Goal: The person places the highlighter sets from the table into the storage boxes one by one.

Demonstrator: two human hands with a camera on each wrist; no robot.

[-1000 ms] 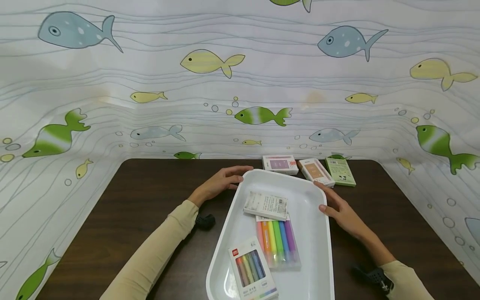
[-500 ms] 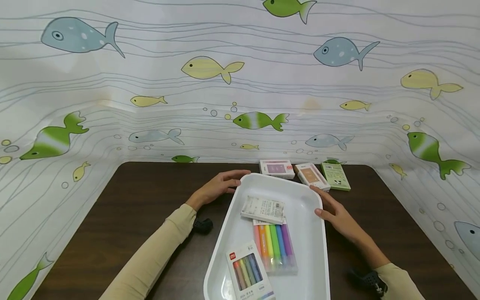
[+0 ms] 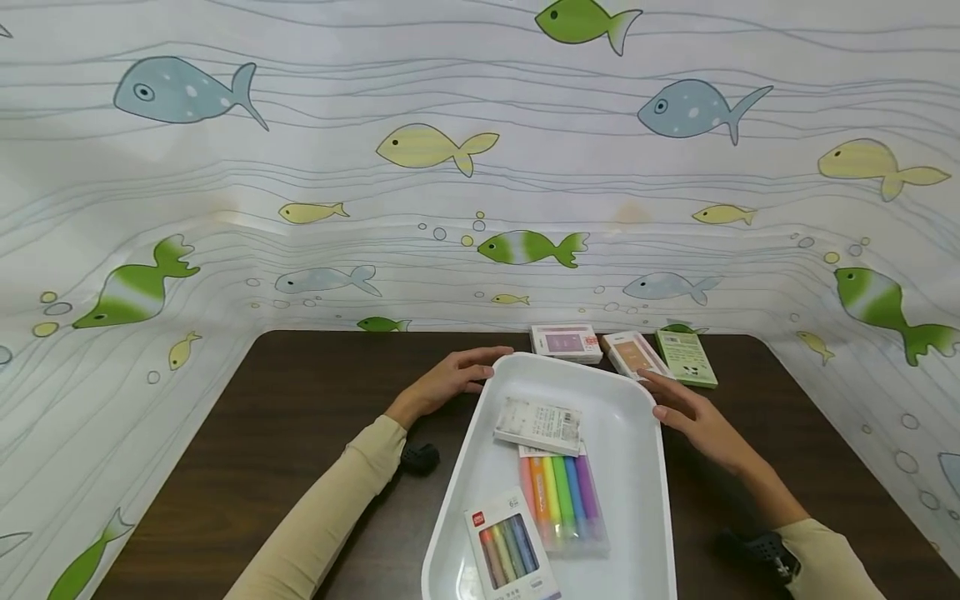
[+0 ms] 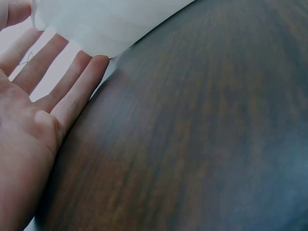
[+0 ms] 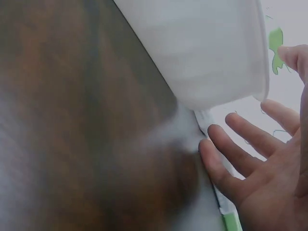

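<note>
The white, round-cornered plastic tray (image 3: 628,475) appears to rest on the dark wood-grain tabletop (image 3: 300,458), carrying a white windowed box of coloured sticks (image 3: 510,546) and a flat white carton (image 3: 536,421) overlapping a clear pouch of rainbow markers (image 3: 562,500). The left hand (image 3: 448,383) and right hand (image 3: 696,419), fingers extended and slightly spread, flank its far corners, presumably to steady it evenly, though the right one's contact I cannot confirm. Beyond lie a white-and-purple box (image 3: 566,342), a white-and-orange box (image 3: 636,353) and a green box (image 3: 686,358), before white fish-printed sheeting (image 3: 555,167).
</note>
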